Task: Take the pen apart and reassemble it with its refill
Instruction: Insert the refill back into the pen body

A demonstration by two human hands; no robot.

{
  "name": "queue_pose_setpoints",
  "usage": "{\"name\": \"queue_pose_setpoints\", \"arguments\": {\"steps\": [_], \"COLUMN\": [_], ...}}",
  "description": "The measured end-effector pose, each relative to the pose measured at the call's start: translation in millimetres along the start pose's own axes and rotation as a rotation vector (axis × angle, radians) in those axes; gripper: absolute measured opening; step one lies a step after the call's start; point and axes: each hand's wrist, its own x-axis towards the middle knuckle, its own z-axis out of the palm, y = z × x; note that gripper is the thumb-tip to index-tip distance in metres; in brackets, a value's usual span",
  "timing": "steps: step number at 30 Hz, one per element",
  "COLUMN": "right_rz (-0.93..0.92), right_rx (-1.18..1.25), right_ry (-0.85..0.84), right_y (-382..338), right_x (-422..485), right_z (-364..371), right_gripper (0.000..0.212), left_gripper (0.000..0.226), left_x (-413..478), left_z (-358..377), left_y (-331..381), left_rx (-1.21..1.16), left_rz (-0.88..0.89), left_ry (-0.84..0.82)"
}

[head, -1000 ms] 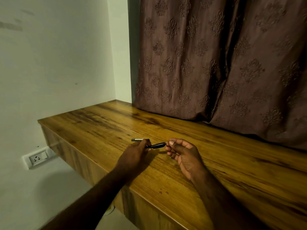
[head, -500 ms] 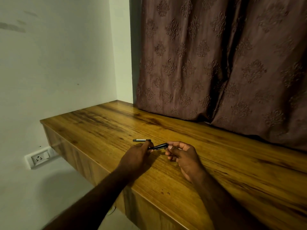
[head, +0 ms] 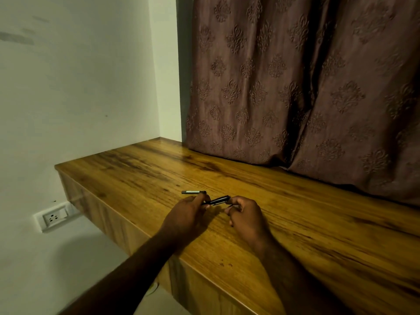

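Note:
A black pen barrel (head: 217,200) is held just above the wooden desk (head: 295,223), tilted up to the right. My left hand (head: 186,214) pinches its left end between thumb and fingers. My right hand (head: 245,218) pinches its right end with fingertips. A second short dark pen part with a pale band (head: 193,192) lies flat on the desk just behind my left hand, apart from both hands. No refill can be made out.
A brown patterned curtain (head: 295,87) hangs down onto the back of the desk. A white wall stands to the left, with a wall socket (head: 53,218) below desk level. The desk's front edge runs diagonally under my forearms.
Both hands stay on the barrel. My right hand's fingers have curled in tighter around its right end. The loose part on the desk has not moved.

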Motion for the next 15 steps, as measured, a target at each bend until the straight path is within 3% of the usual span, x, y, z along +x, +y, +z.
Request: {"name": "queue_pose_setpoints", "arguments": {"steps": [7, 15], "right_rz": [-0.063, -0.152], "right_rx": [0.117, 0.072], "right_ry": [0.213, 0.177], "right_y": [-2.1, 0.0], "right_x": [1.3, -0.1], "right_z": [-6.6, -0.6], "right_gripper": [0.024, 0.020], "left_gripper": [0.024, 0.016], "left_x": [0.2, -0.2], "left_z": [0.0, 0.7], "left_y": [-0.4, 1.3], "left_rx": [0.006, 0.026], "left_rz": [-0.029, -0.022], "left_ry": [0.012, 0.047]}}
